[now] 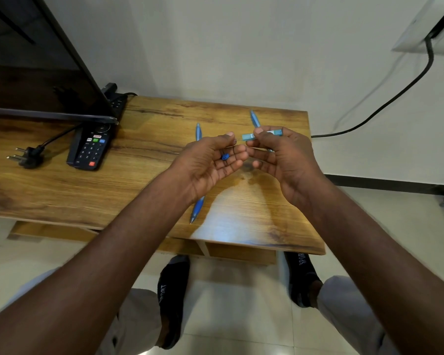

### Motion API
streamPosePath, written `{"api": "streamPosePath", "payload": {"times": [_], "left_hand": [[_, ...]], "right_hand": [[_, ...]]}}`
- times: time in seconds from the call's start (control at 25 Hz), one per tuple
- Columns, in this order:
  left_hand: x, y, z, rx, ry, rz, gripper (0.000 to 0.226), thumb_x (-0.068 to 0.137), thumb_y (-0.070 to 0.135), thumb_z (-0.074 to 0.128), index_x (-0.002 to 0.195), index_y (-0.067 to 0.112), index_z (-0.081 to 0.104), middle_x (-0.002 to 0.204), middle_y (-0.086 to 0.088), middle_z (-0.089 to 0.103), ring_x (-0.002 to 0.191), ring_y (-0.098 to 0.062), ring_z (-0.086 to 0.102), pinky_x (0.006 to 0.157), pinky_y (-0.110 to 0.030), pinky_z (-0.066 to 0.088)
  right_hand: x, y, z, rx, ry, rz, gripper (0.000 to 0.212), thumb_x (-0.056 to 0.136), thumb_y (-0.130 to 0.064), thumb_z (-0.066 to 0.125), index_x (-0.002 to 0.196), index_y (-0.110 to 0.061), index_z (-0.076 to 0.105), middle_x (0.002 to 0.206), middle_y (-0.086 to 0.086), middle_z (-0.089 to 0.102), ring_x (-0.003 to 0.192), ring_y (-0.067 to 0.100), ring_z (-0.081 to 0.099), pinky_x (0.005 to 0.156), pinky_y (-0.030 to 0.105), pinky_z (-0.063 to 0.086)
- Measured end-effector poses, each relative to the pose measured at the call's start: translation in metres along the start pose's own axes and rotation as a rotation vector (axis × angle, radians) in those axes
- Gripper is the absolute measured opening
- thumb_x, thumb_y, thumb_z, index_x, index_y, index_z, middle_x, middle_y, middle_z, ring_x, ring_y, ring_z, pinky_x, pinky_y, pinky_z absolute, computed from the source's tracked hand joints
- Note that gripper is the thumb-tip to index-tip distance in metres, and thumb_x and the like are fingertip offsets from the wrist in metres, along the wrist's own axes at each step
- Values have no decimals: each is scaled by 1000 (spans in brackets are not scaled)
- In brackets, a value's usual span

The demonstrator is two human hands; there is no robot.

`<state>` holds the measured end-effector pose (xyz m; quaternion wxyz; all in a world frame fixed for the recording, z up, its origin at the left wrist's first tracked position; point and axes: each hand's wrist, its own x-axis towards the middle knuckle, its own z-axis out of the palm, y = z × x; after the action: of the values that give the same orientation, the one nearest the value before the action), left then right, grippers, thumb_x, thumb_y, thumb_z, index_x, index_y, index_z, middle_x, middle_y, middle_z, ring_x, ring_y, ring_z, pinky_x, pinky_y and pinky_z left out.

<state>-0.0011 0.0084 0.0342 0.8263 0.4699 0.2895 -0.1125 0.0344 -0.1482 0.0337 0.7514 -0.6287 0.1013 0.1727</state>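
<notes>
My right hand [282,155] pinches a light blue pen barrel [262,135] held sideways above the wooden table [144,180]. A thin clear refill sticks out of the barrel's left end, and my left hand [210,162] pinches its tip between thumb and forefinger. A small dark blue pen part [225,157] lies on the fingers of my left hand. Two more blue pens lie on the table: one [197,208] runs under my left hand, the other [254,119] shows beyond my right hand, mostly hidden.
A black remote [91,149] lies left of the hands, under the edge of a TV screen [36,60]. A black plug [27,156] rests at the far left. A black cable [395,96] runs along the wall at right. My feet are below the table's front edge.
</notes>
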Motion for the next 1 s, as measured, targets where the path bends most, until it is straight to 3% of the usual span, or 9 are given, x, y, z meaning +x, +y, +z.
{"api": "streamPosePath", "payload": {"times": [0.4,0.52,0.64,0.8,1.0], "left_hand": [[-4,2,-1,201,110,158,20,102,16,67,112,-1,69,98,-20,80,83,-25,78,79,-34,65],[-4,3,-2,270,121,212,24,103,17,66,114,-3,68,90,-16,80,79,-23,78,78,-34,64],[-4,3,-2,397,129,302,19,104,18,65,104,-2,68,83,-14,79,74,-22,76,71,-31,62],[-5,5,-4,452,148,327,19,104,17,65,105,-1,67,80,-13,77,67,-18,72,61,-26,58],[-1,11,-13,427,164,314,17,105,19,64,106,2,65,86,-14,78,74,-21,75,67,-30,59]], "right_hand": [[0,3,2,132,-52,185,11,101,-15,68,111,-11,69,94,9,79,79,17,78,64,25,61],[0,2,2,207,-79,270,10,102,-14,65,112,-11,66,93,9,78,80,18,77,65,25,59],[-1,5,3,247,-93,336,12,103,-11,63,115,-12,64,91,9,78,82,19,78,64,25,60],[1,5,1,223,-75,340,15,103,-11,61,117,-13,64,92,7,78,86,20,79,62,25,59],[4,2,-4,196,-22,299,16,102,-11,61,118,-13,65,90,7,79,85,20,79,61,26,57]]}}
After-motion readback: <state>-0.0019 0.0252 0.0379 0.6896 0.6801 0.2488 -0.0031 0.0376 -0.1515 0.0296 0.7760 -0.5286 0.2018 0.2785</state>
